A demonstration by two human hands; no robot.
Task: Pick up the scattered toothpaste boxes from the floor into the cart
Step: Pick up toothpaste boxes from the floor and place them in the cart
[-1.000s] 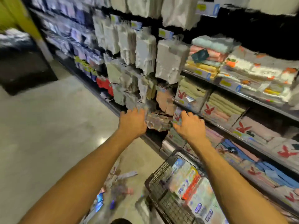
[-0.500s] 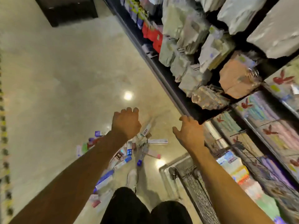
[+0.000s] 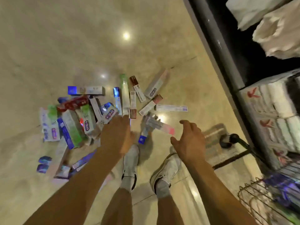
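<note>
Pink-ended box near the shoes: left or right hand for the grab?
Right. The right hand is open beside the pink-ended box, and the cart stands on that side. The left hand is over the main pile, farther off.

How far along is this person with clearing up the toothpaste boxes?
Done: a few boxes seem to lie in the cart, though blurred. In hand: nothing visibly held; the left hand and right hand reach down. Left: most of the job, with many toothpaste boxes scattered on the floor.
</note>
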